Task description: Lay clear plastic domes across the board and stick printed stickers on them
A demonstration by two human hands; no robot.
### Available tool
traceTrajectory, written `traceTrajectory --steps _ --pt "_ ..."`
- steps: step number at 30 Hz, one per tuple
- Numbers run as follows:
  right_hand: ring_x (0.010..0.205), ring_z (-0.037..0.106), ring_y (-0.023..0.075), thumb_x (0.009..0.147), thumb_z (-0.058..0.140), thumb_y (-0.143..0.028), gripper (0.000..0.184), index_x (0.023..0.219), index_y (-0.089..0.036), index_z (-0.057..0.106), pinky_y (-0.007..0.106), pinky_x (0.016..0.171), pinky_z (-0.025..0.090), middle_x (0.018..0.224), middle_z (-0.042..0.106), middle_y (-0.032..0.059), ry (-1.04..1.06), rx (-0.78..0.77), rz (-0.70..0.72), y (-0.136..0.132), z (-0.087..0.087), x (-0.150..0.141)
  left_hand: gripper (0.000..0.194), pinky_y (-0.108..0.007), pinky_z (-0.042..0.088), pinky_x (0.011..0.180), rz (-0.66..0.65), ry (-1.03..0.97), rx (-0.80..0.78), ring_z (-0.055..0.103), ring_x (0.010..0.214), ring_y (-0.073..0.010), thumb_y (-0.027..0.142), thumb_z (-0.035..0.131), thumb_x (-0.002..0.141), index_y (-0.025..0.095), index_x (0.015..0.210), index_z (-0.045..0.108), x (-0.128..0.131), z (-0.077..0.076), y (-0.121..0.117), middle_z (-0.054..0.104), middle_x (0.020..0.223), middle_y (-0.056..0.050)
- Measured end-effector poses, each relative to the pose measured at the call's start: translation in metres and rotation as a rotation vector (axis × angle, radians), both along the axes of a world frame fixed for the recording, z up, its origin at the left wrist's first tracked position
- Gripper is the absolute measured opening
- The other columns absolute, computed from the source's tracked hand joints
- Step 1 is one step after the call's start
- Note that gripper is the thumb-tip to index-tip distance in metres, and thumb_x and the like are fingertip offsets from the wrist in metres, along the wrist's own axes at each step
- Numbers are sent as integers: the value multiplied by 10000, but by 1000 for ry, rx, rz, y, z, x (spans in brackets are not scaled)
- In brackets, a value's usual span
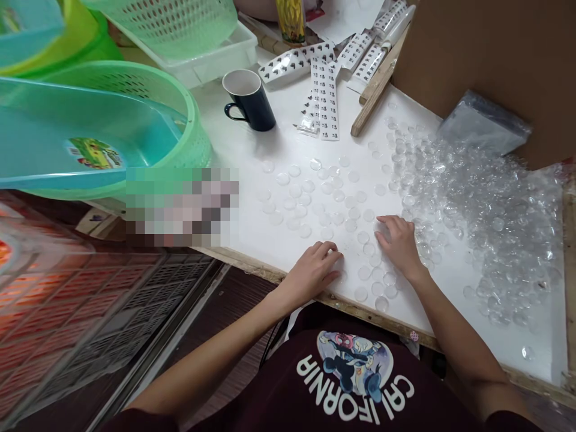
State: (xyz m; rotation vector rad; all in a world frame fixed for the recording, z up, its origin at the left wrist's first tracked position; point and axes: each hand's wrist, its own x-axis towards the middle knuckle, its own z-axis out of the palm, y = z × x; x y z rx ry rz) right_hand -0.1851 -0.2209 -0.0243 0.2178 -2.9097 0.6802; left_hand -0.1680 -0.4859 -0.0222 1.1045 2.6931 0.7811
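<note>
My left hand [315, 269] rests near the table's front edge, fingers loosely curved and thumb apart, and I see nothing held in it. To its right my right hand [399, 241] is low over the white tabletop, with a gap between thumb and index finger. Its fingertips are beside a clear round disc [369, 215]; whether they touch one I cannot tell. Several more clear discs [376, 275] lie flat in a loose group between the two hands. Other discs [300, 210] are spread beyond my left hand. A large heap of clear discs [490, 204] covers the right side.
A dark blue mug [258, 108] stands at the back. Behind it are sticker sheets [324, 99] and a wooden strip [375, 90]. Green and blue plastic baskets [193, 120] crowd the left. A plastic-wrapped packet [486, 123] leans beyond the heap. The table has a wooden edge [252, 264].
</note>
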Motion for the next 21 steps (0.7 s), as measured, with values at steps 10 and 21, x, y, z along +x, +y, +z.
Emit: traceTrajectory --steps 10,21 --pt "998 634 266 942 555 -284 272 1206 -222 573 457 948 417 1208 648 108 98 -124 -103 4 6 -4 172 -408 530 876 -15 6 -24 564 1049 -274 128 603 898 170 1066 603 5 0 11 605 1164 -120" --pt "907 651 228 982 497 -177 155 1031 -200 643 396 864 415 976 723 68 -76 -91 185 -15 6 38 179 -406 535 849 107 -59 66 567 1023 -265 132 498 955 184 1105 580 -3 -3 -21 625 1096 -110"
